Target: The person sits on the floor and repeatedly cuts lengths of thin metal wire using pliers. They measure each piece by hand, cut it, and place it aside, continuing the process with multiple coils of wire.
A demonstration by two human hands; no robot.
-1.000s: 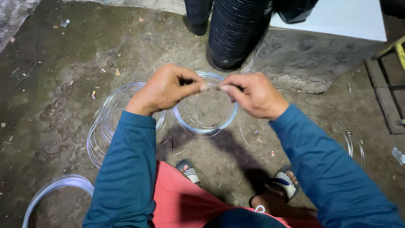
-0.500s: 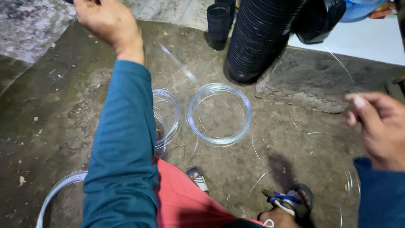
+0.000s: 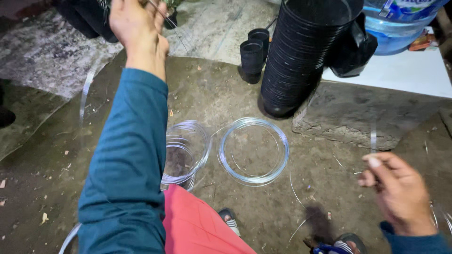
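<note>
With the left hand raised and pinched on one end of the thin wire and the right hand pinching the other end low, keep it taut (slack kinks easily) above the coils.

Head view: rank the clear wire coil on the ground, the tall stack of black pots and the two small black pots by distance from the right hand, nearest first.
1. Clear wire coil, on the ground left of the right hand.
2. Tall stack of black pots, up and left.
3. Two small black pots, farther left.
</note>
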